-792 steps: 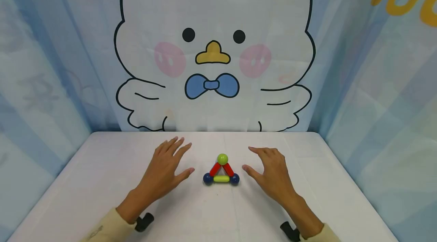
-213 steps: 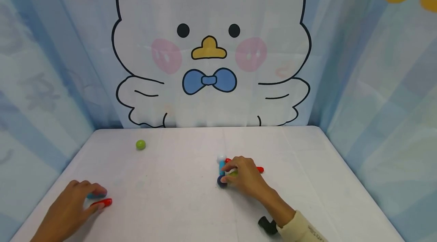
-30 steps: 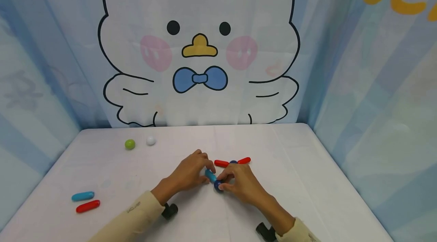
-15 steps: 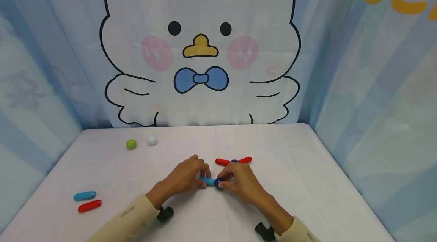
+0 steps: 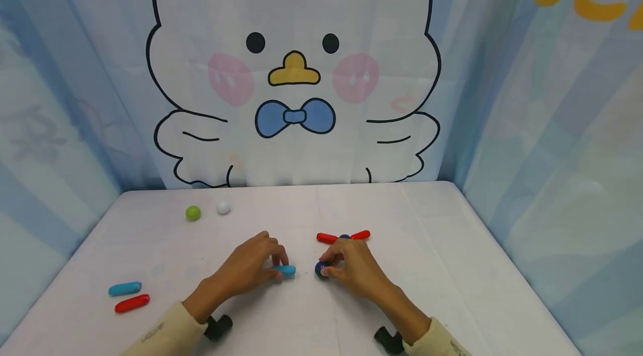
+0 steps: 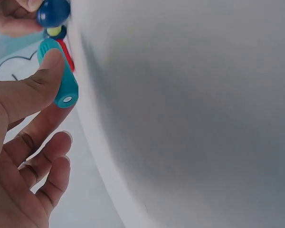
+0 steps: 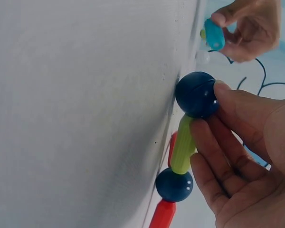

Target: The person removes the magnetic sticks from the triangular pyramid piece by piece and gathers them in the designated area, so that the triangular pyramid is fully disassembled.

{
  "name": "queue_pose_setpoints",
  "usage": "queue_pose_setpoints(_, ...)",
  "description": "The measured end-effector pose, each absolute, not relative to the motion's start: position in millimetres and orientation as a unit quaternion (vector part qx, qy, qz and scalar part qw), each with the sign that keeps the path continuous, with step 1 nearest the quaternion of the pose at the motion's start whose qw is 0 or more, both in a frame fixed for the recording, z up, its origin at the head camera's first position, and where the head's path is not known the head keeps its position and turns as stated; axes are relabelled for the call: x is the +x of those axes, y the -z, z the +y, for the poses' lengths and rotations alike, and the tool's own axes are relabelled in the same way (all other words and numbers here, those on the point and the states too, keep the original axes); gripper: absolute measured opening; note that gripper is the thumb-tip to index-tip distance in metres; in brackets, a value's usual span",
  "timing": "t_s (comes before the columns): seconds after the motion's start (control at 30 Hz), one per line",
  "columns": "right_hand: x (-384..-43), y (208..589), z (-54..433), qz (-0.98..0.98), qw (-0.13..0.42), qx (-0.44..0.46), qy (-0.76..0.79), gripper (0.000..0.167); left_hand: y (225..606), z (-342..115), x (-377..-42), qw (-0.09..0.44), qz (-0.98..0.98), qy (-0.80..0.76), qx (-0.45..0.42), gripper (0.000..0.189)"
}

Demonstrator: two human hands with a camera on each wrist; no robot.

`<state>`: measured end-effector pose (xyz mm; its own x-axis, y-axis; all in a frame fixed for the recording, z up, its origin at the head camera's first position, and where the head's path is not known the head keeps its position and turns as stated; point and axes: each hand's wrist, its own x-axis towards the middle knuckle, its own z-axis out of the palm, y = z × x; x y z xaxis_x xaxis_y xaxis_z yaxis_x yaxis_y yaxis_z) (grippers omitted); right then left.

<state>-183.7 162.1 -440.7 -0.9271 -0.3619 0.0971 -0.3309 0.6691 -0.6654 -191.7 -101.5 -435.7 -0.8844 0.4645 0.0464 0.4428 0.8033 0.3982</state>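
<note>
The left hand has a light-blue rod pinched tight! Apart from it, the right hand grips a navy ball at a green rod's end.

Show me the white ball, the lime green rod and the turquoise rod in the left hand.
White ball (image 5: 223, 207): head view, middle of its surface.
Lime green rod (image 7: 183, 145): right wrist view, middle of its length.
Turquoise rod (image 6: 68, 87): left wrist view, side near its exposed end.

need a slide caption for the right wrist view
The right hand pinches a dark blue ball at a lime rod's end; behind, the left hand holds a turquoise rod.
</note>
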Motion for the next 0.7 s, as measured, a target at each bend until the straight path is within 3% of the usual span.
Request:
queue_pose_setpoints(0.2,-183.7,440.6,162.2,0.91,0.016,-0.194,0.365,0.016,428.4,-140.7,-174.1,0.011,0.962,-0.196,0.192,0.023)
queue_pose_setpoints(0.7,-183.6,440.0,156.5,0.922,0.007,-0.177,0.344,0.015,434.1,-236.5,-139.0,0.039,0.985,-0.144,0.083,0.023)
